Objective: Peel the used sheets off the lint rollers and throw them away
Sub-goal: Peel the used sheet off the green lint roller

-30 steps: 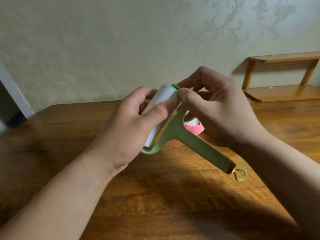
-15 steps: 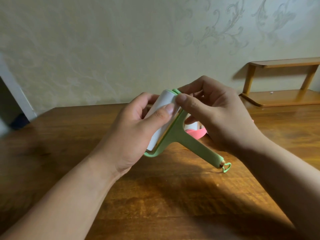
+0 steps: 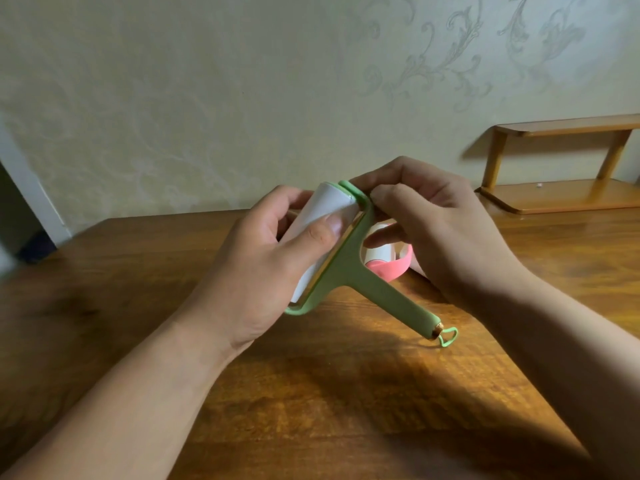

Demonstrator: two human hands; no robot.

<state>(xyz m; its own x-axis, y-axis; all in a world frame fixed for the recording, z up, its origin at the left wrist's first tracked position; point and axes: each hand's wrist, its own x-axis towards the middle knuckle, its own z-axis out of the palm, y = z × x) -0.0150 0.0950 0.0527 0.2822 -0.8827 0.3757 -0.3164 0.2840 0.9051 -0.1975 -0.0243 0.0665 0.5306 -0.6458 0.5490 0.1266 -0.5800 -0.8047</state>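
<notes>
Left hand wraps white roll of green roller, thumb pressed on sheet. Right hand pinches frame's top end, just right of left thumb; sheet edge caught or not: cannot tell. Handle slants down-right from grip. Pink roller on table, under right hand.

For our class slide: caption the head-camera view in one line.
Left hand grips green lint roller, right hand pinches at its top end; pink lint roller lies behind.
</notes>
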